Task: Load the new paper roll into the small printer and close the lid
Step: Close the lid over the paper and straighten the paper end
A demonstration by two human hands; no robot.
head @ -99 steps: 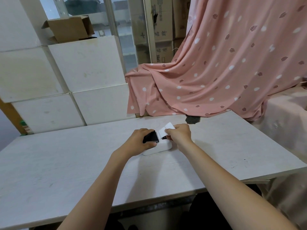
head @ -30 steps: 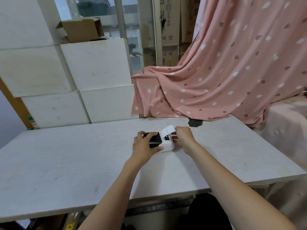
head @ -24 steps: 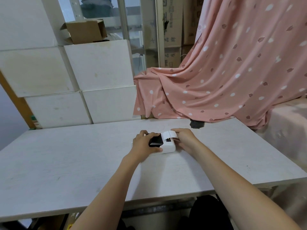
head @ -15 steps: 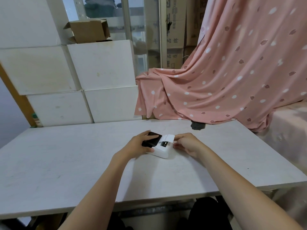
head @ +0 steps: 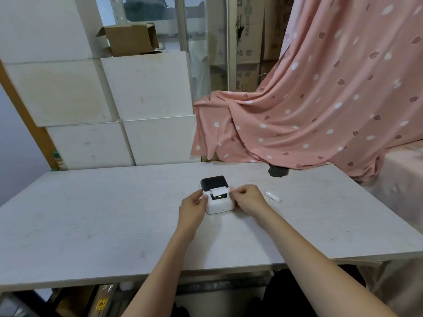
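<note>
Steadying the small white printer (head: 220, 203) near the middle of the table (head: 91, 225), I am bracing it with my left hand (head: 192, 208) curled loosely against its left side and my right hand (head: 248, 199) pinching at its right top corner. Behind the white body, the black lid (head: 214, 181) appears to be lying down, with a paper tab (head: 218, 191) poking out in front of it. To the printer's right, a small white tube (head: 272, 197) is lying apart. Pulling unevenly could tear the paper crooked; pressing sideways could slide the printer.
</note>
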